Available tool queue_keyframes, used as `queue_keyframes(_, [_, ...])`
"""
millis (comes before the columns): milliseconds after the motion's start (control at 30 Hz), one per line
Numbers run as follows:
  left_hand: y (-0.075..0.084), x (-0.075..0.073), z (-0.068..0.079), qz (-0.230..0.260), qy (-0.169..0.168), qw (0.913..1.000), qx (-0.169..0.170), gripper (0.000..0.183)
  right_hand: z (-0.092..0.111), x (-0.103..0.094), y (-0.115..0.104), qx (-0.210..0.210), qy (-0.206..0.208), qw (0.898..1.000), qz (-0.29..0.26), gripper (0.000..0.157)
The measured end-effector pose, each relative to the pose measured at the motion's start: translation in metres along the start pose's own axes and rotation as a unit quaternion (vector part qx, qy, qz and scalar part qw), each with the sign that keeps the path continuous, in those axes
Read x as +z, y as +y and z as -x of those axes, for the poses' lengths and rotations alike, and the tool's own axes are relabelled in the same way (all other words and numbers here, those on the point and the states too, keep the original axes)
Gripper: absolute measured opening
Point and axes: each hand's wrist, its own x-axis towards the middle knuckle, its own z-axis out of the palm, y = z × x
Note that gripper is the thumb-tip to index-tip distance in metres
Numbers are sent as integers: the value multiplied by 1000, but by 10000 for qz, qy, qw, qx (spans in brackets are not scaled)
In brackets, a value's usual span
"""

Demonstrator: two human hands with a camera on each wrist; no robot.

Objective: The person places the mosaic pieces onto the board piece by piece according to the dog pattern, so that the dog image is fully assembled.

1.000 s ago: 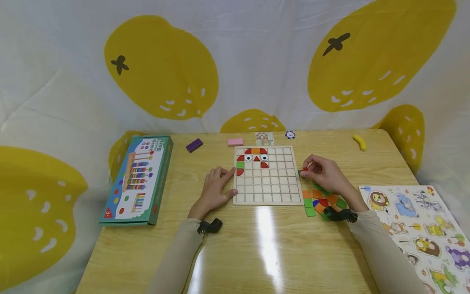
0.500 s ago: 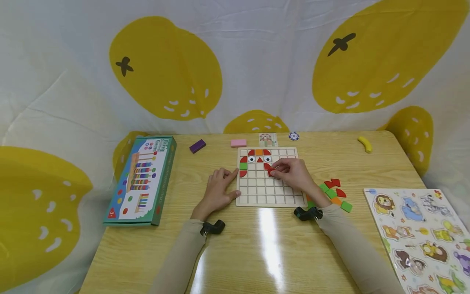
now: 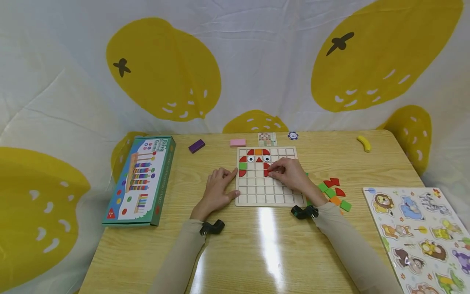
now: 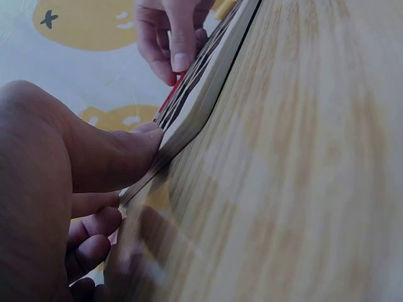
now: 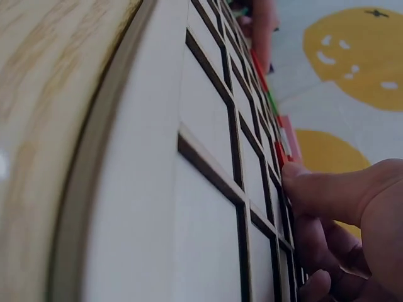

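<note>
A wooden grid board (image 3: 260,190) carries red, orange and green tiles and two eye tiles in its upper left. My right hand (image 3: 289,173) pinches a red quarter-round tile (image 3: 266,173) between thumb and forefinger, at a cell just under another red tile (image 3: 266,165). In the right wrist view the thumb (image 5: 308,185) sits right at the red piece, low against the grid. My left hand (image 3: 217,190) rests at the board's left edge with fingers spread. Its thumb (image 4: 119,157) touches the rim in the left wrist view.
Loose tiles (image 3: 335,199) lie right of the board, partly hidden by the right forearm. A small picture card (image 3: 267,139), pink block (image 3: 238,142), purple block (image 3: 196,146) and poker chip (image 3: 293,135) lie behind. A game box (image 3: 141,179) is left, an animal puzzle (image 3: 422,232) right.
My right hand has come left from beside the loose tiles onto the board, bringing the red tile down below the other red one. The left hand has stayed at the board's edge.
</note>
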Motion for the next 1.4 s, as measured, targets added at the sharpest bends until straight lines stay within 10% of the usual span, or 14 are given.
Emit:
queue_keyframes(233, [-2, 3, 1, 10, 60, 10000, 19, 77, 5, -10, 2, -137, 19, 9998, -110, 13])
queue_keyframes(667, [-9, -2, 7, 7, 64, 9998, -170, 76, 69, -128, 63, 1123, -650, 9837, 1242, 28])
queue_keyframes(1067, [-7, 0, 5, 107, 122, 9999, -47, 76, 85, -128, 79, 1161, -543, 9866, 1007, 21])
queue_keyframes(1400, [-2, 2, 1, 88, -44, 9999, -54, 77, 39, -84, 33, 856, 480, 9912, -892, 30])
